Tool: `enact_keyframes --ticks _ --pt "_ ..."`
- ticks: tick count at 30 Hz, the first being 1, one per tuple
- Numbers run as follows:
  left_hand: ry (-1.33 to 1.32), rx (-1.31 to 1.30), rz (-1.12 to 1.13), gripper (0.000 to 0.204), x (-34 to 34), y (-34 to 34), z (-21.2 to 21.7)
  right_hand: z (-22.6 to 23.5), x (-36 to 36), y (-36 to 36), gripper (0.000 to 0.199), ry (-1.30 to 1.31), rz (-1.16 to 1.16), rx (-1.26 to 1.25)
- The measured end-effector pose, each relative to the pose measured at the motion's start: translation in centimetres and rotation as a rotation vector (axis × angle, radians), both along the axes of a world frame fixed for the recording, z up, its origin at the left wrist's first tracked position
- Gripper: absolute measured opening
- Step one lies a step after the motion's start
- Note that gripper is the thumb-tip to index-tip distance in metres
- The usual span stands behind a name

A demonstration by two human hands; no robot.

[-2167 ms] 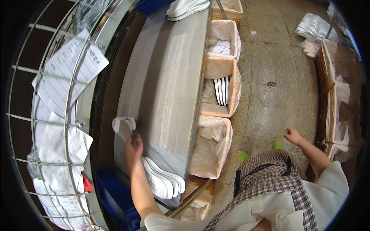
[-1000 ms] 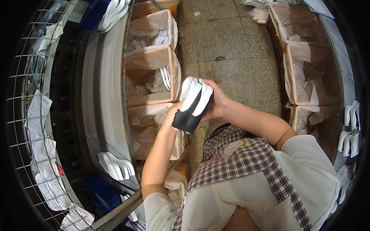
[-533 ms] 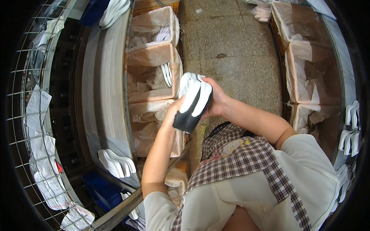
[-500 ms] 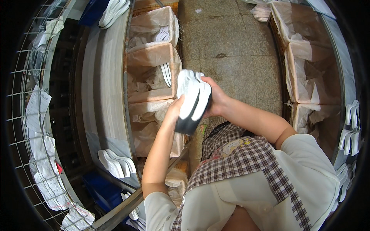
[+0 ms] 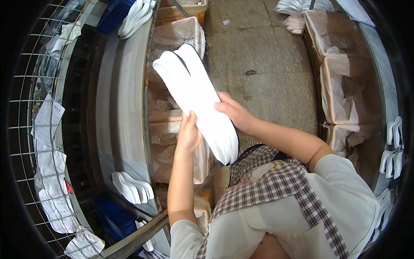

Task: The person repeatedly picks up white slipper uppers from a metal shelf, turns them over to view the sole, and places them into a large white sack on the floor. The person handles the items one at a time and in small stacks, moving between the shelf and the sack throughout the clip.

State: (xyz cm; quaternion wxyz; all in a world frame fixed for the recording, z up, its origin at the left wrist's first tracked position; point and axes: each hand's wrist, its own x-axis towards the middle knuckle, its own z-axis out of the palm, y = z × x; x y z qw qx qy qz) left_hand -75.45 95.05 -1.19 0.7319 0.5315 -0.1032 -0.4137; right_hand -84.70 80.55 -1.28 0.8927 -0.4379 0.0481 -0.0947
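Both my hands hold a stack of white shoe soles [image 5: 198, 99] with dark edges, tilted up to the left in front of me. On its left side my left hand [image 5: 189, 133] grips the stack, thumb on the white face. My right hand [image 5: 234, 111] closes round the opposite edge, with its thumb on top and the other fingers partly hidden behind. At the far end the soles fan slightly apart, showing two rounded tips. Bins lined with pale cloth [image 5: 179, 32] stand beyond and below the stack, which hides part of them.
On the left bench [image 5: 114, 99] lie more white soles [image 5: 131, 186], and a blue bin [image 5: 113, 216] sits beside them. A wire grid [image 5: 26, 151] with papers runs along the left. Lined baskets [image 5: 340, 99] stand on the right, across the tiled floor [image 5: 267, 56].
The sole stack has turned over, from dark undersides and edges showing to its white faces toward me. Both hands have shifted their hold, and the far end now reaches farther up and left.
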Motion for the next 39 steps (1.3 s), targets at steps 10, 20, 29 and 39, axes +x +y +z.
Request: enact_keyframes --ticks 10,20,29,39 --pt "-0.061 0.326 0.084 0.043 1.3 1.5 -0.3 -0.6 0.1 -4.0 0.066 -0.314 0.151 -0.612" --pt "0.430 -0.064 0.253 0.037 -1.6 0.7 -1.4 -2.1 -0.6 2.1 0.051 -0.270 -0.037 -0.550" --pt "0.368 -0.829 0.105 0.054 -0.8 1.5 -2.3 0.5 -1.2 -1.4 0.075 -0.175 0.169 0.610" --pt "0.581 -0.975 -0.092 0.055 0.1 2.0 -2.4 -0.7 -2.0 -2.4 0.081 -0.118 0.083 0.592"
